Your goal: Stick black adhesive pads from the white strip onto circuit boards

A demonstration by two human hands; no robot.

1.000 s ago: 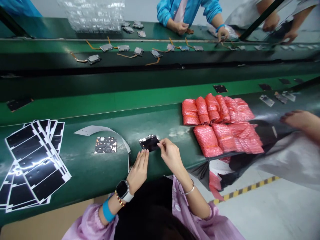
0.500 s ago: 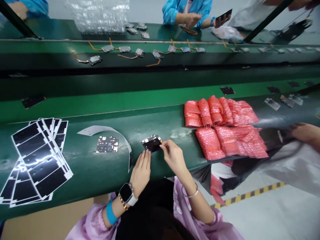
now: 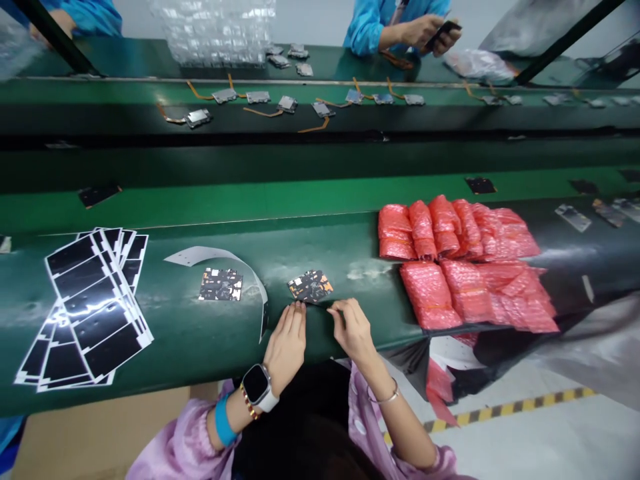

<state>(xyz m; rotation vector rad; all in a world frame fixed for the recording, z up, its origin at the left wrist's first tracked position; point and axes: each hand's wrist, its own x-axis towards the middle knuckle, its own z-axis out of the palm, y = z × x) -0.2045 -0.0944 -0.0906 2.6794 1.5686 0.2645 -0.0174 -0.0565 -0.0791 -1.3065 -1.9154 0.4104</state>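
A small circuit board [image 3: 311, 285] lies on the green bench in front of me, its face with light and orange-coloured parts showing. My left hand [image 3: 286, 339] rests at its near edge, fingers stretched out flat and close together. Between the hands a thin black film [image 3: 319, 305] appears almost edge-on, along the board's near side. My right hand [image 3: 353, 328] pinches the right end of this film. Left of the hands lies a second circuit board [image 3: 221, 285], beside a curved white backing strip [image 3: 205, 254].
Sheets of black stickers [image 3: 100, 307] fan out at the left. Red bubble-wrap bundles [image 3: 465, 293] sit in two rows at the right. Beyond runs a green conveyor belt [image 3: 280, 200] with dark boards on it. A co-worker in blue sleeves [image 3: 367, 30] handles a dark object across the line.
The black film covered much of the board before; now the board's face shows and the film is down at its near edge. My right hand has moved slightly nearer and to the right.
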